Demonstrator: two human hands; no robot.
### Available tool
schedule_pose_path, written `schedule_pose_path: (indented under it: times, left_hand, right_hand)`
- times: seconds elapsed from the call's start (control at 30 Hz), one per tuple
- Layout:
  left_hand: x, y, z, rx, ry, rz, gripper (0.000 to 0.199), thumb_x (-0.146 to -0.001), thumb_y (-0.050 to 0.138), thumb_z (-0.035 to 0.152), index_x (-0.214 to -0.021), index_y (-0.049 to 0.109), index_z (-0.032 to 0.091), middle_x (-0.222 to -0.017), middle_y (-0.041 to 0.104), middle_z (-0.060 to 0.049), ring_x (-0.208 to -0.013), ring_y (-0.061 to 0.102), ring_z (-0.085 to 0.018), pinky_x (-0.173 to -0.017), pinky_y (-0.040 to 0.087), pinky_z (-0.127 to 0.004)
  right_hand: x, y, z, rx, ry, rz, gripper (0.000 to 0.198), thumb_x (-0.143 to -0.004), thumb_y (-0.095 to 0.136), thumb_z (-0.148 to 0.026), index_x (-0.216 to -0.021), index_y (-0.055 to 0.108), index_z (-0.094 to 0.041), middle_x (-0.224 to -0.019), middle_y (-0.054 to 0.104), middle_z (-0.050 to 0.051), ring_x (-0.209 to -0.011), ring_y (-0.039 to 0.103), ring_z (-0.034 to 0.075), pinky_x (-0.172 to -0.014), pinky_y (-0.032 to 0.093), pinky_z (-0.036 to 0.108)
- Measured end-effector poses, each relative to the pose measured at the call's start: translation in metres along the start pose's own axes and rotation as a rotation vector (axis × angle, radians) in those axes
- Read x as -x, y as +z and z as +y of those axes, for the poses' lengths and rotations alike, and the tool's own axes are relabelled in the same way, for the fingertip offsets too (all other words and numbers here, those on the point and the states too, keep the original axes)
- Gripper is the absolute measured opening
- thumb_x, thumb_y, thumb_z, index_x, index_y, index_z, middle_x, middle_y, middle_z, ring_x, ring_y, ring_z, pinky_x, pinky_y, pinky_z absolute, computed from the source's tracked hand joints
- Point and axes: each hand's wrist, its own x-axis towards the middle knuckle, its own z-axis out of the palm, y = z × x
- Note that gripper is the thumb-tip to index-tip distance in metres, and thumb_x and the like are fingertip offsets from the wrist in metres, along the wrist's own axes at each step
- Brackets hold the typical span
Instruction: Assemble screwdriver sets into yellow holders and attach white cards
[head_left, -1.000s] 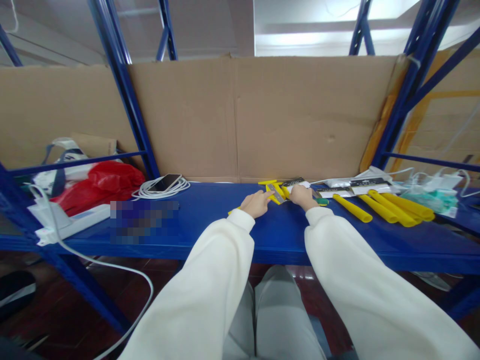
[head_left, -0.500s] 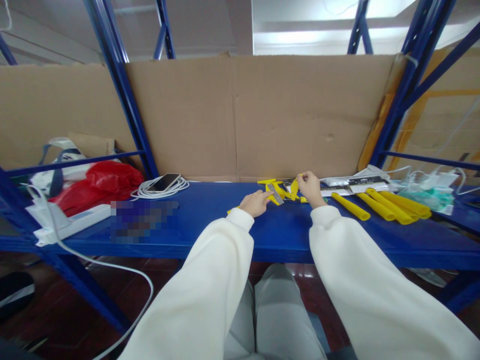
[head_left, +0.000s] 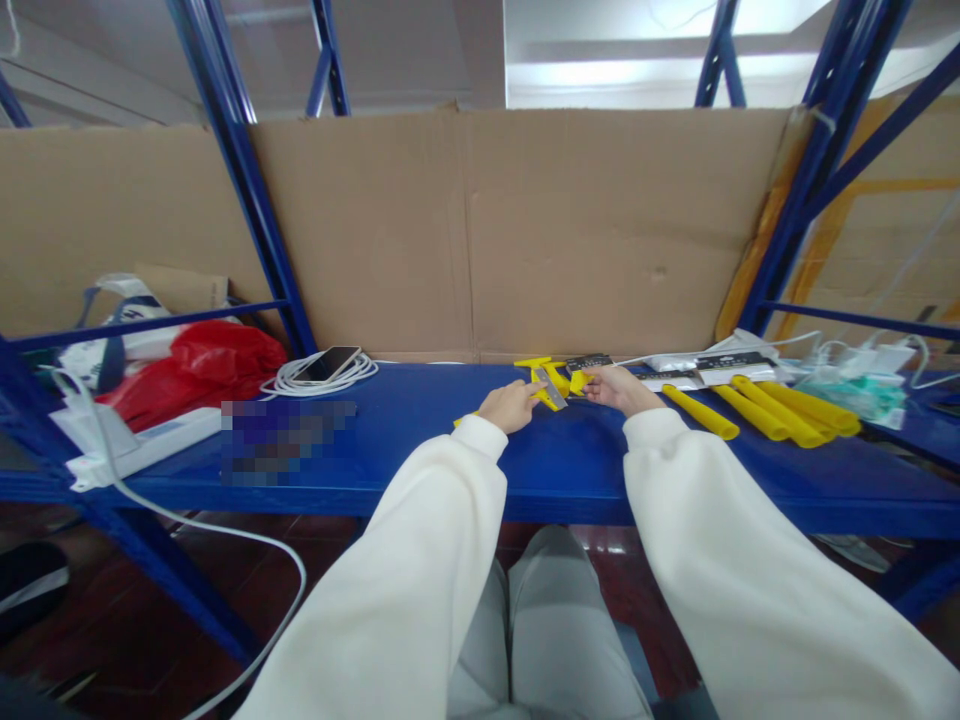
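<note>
My left hand (head_left: pixel 508 406) is closed around a yellow-handled scraper, whose flat grey metal blade (head_left: pixel 553 390) points away to the right. A bit of yellow shows behind that wrist. Just right of the blade, my right hand (head_left: pixel 619 388) pinches a small yellow plastic piece (head_left: pixel 579 382), close to the blade; whether they touch I cannot tell. Behind both hands lie other yellow plastic parts (head_left: pixel 532 362) and a black packet (head_left: pixel 589 362). Several yellow tubes (head_left: pixel 780 412) rest to the right of my right hand.
On the blue shelf (head_left: pixel 420 450), a phone (head_left: pixel 330 364) lies on a coiled white cable (head_left: pixel 289 384) at left. Farther left are a red bag (head_left: pixel 217 365) and a white power strip (head_left: pixel 169 440). Cardboard (head_left: pixel 480 230) stands along the back. Black-and-white packs (head_left: pixel 727 368) lie at right.
My right hand has come down and turned, bringing the small yellow piece left toward the scraper's blade. My left hand has stayed in place.
</note>
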Motion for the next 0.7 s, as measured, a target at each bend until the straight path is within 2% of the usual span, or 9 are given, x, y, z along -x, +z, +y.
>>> schedule_pose_path:
  times: [0.17, 0.47, 0.7]
  left_hand:
    - [0.0, 0.0, 0.0, 0.003, -0.003, -0.002, 0.045, -0.099, 0.04, 0.032, -0.144, 0.049, 0.035, -0.127, 0.062, -0.007, -0.112, 0.063, -0.022, -0.094, 0.048, -0.031]
    - [-0.001, 0.001, 0.0, 0.0, -0.003, -0.016, 0.049, -0.099, 0.039, 0.03, -0.148, 0.044, 0.032, -0.129, 0.062, -0.008, -0.114, 0.062, -0.023, -0.095, 0.048, -0.033]
    - [-0.001, 0.0, -0.001, -0.003, -0.005, -0.018, 0.049, -0.099, 0.039, 0.03, -0.148, 0.044, 0.031, -0.131, 0.061, -0.008, -0.116, 0.062, -0.024, -0.095, 0.048, -0.033]
  right_hand:
    - [-0.002, 0.0, -0.001, -0.071, -0.053, -0.086, 0.021, -0.079, 0.059, 0.001, -0.068, 0.057, -0.017, -0.058, 0.058, 0.001, -0.054, 0.055, 0.01, -0.057, 0.053, 0.021]
    - [-0.011, -0.006, -0.001, -0.132, -0.232, -0.021, 0.021, -0.079, 0.062, -0.004, -0.067, 0.056, -0.021, -0.061, 0.059, 0.0, -0.06, 0.059, 0.012, -0.057, 0.054, 0.02]
    - [-0.011, -0.008, -0.002, -0.256, -0.181, 0.073, 0.021, -0.08, 0.062, -0.005, -0.069, 0.055, -0.022, -0.059, 0.059, 0.0, -0.06, 0.06, 0.012, -0.058, 0.054, 0.021]
